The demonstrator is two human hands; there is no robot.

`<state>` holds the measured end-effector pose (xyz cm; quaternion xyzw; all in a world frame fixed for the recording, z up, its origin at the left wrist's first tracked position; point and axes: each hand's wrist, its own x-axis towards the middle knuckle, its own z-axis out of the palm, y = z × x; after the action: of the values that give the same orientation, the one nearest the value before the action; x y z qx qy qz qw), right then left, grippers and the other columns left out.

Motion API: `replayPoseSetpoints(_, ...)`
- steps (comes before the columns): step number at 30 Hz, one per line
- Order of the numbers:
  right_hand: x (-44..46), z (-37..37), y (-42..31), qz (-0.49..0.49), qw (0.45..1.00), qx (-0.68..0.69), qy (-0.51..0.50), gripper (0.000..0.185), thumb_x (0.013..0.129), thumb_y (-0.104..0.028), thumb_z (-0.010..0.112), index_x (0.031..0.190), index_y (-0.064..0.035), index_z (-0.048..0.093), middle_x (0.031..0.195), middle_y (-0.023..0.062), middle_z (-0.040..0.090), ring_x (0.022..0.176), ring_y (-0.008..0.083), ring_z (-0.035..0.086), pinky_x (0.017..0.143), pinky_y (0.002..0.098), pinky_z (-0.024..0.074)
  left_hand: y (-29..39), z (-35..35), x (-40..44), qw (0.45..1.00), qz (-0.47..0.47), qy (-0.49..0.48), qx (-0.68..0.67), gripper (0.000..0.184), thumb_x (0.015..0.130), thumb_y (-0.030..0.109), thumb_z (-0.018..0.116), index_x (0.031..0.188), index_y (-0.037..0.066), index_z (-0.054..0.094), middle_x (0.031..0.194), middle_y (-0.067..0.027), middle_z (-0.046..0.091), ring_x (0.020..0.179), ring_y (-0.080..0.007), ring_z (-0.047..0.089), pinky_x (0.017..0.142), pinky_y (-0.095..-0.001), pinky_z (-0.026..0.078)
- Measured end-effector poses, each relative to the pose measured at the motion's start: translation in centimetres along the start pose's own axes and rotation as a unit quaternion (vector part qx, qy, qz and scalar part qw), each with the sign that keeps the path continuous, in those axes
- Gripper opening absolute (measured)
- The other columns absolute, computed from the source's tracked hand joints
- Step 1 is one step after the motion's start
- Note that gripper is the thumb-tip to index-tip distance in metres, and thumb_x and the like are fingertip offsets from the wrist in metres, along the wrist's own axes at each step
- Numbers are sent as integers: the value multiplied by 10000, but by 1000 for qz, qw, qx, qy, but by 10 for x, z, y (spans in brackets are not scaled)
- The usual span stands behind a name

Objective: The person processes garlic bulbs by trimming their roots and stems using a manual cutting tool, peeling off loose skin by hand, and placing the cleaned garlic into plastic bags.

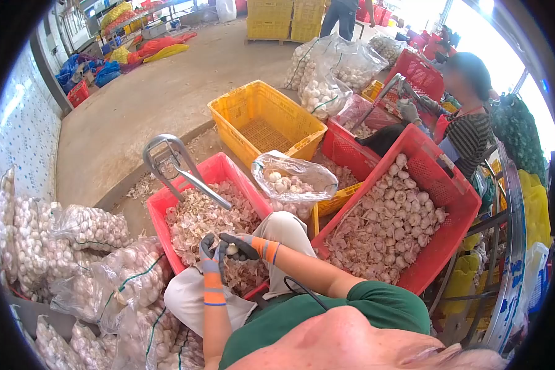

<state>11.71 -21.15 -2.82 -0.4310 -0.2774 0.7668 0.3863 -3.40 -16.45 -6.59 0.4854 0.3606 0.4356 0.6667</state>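
Both hands wear grey gloves with orange cuffs and meet over a red crate (156, 213) heaped with garlic skins (197, 216). A pale garlic bulb (232, 249) shows in my right hand (246, 245), whose fingers are wrapped round it. Close against it, my left hand (211, 254) has its fingers curled in; what they grip is hidden. A bent metal tube frame (194, 176) rises over the crate just beyond my hands.
At right a larger red crate (456, 213) holds garlic bulbs (407, 209) and loose skins. Ahead are an open clear bag (296, 185) of garlic and a yellow crate (234, 120). Full garlic bags (92, 228) crowd the left. A co-worker (468, 117) sits at right.
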Motion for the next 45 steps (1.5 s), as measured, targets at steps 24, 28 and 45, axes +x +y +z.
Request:
replayPoseSetpoints(24, 2, 8, 8, 27, 992, 26, 117, 493, 819, -613, 491, 895, -137, 595, 663, 8, 581, 474, 121, 503, 427, 238, 405, 34, -10, -22, 905, 174, -105, 375, 545, 734, 71, 668, 1235, 49, 456, 1220, -138, 479, 1110, -292, 487, 948, -375, 402)
replayPoseSetpoints(28, 31, 1, 42, -93, 966, 89, 222, 513, 859, -556, 475, 941, -64, 596, 641, 51, 588, 457, 146, 528, 403, 261, 435, 18, 19, -36, 921, 119, 30, 369, 568, 741, 60, 672, 1252, 26, 426, 1224, -149, 477, 1132, -266, 479, 945, -364, 410)
replayPoseSetpoints(45, 40, -26, 57, -86, 977, 112, 157, 388, 892, -397, 503, 1026, -46, 602, 843, 42, 628, 687, 139, 590, 554, 267, 474, 21, 9, -33, 938, 117, -82, 317, 668, 710, 59, 688, 1306, 46, 384, 1270, -113, 431, 1171, -215, 445, 971, -302, 400)
